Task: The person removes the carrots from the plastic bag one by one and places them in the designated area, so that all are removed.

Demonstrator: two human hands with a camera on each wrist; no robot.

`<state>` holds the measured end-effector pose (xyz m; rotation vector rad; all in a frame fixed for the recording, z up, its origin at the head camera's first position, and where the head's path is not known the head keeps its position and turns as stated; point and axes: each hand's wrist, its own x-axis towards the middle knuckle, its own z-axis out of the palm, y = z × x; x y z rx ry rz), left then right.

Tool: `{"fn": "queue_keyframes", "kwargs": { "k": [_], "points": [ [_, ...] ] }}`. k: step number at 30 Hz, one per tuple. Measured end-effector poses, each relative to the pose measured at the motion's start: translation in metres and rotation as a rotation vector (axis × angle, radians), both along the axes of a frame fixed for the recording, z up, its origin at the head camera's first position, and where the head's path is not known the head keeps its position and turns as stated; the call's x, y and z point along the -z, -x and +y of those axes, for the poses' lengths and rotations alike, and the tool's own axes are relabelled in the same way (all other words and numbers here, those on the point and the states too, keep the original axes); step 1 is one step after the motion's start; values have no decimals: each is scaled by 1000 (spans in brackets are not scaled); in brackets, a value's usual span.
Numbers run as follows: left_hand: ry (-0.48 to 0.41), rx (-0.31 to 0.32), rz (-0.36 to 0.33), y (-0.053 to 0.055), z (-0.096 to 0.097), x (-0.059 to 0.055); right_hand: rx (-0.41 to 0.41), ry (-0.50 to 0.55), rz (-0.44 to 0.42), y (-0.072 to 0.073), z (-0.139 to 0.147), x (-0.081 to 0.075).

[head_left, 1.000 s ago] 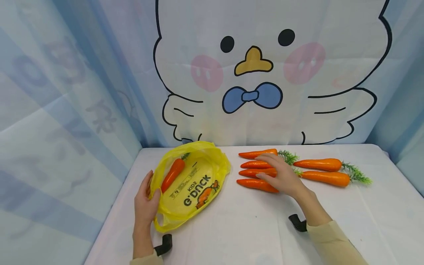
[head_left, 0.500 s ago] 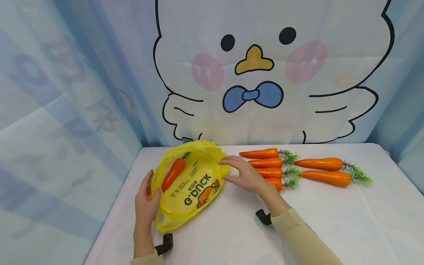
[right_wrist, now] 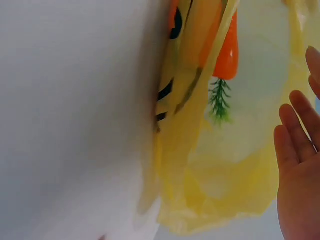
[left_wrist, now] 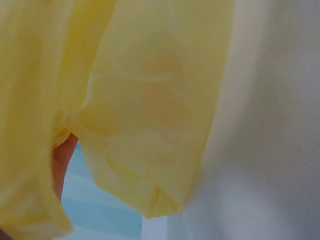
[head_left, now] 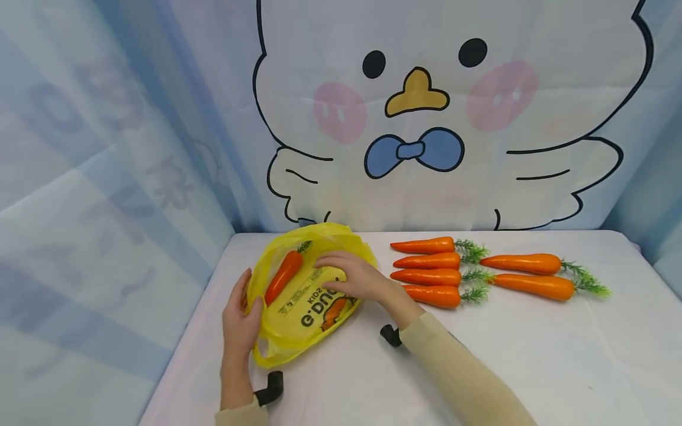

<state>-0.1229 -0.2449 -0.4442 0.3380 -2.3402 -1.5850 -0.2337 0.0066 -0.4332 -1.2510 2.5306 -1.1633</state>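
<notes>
My left hand [head_left: 241, 324] holds the near-left rim of a yellow plastic bag [head_left: 333, 232], thumb on the inner side and fingers round the outside. The bag lies with its mouth spread and has dark lettering. One orange carrot [head_left: 285, 276] with a green top lies inside it. Over the bag's right side reaches my right hand [head_left: 358, 275], with nothing in it. In the right wrist view that right hand [right_wrist: 300, 185] has its fingers extended beside the bag. Yellow film [left_wrist: 150, 110] fills much of the left wrist view and hides most of the left hand.
Several carrots with green tops, among them the nearest carrot [head_left: 437, 296], lie in a row right of the bag. Farther right are two more, the lower carrot [head_left: 533, 286] angled slightly. All rest on a white-covered table [head_left: 533, 361] before a printed curtain [head_left: 415, 201].
From above the row of carrots, my right hand has moved left, without a carrot, to over the bag. The carrots stay in place, and my left hand keeps its hold on the rim.
</notes>
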Motion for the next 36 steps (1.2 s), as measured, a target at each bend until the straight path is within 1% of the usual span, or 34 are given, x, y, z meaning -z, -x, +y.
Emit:
{"fn": "queue_keyframes", "kwargs": {
  "k": [3, 9, 13, 19, 22, 26, 32, 36],
  "points": [
    [-7, 0, -2, 0, 1, 0, -56, -66, 20, 8, -15, -4],
    [-5, -6, -13, 1, 0, -3, -162, -135, -24, 22, -38, -10],
    [-1, -9, -18, 0, -2, -4, -209, -159, -19, 29, -48, -13],
    [-4, 16, 4, -1, -5, -2, -287, -135, 33, 38, -58, -20],
    [-16, 31, 16, -1, -7, -1, -298, -154, 55, 40, -62, -23],
    [-28, 31, 11, 0, -9, 1, -286, -203, 47, 42, -68, -23],
    [-29, 35, 0, 2, -8, 1, -266, -239, -3, 45, -77, -13],
    [-29, 29, 2, 2, -7, 0, -273, -249, 10, 47, -84, -7]
  ]
}}
